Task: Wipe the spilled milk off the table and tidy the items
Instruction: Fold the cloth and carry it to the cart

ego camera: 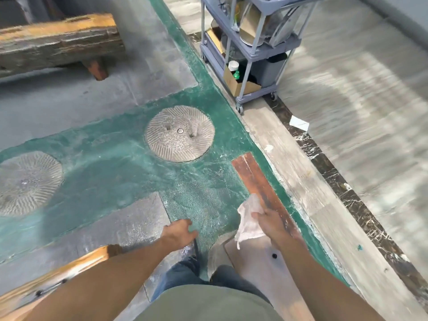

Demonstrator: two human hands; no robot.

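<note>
My right hand (272, 224) grips a crumpled white cloth (250, 218), which hangs down over the floor near my feet. My left hand (179, 232) is held out lower left of it, fingers loosely apart and holding nothing. Both hands are above a green and grey floor (111, 167). No table and no spilled milk can be seen in the head view. A grey utility cart (249, 49) stands ahead at the upper middle, with a cardboard box, white cups and a green bottle on its bottom shelf.
Two round millstones (179, 133) (25, 181) are set into the green floor. A wooden bench (58, 42) stands at the upper left, another wooden edge (53, 281) at the lower left. A white paper scrap (299, 122) lies on the dark marble strip right of the cart.
</note>
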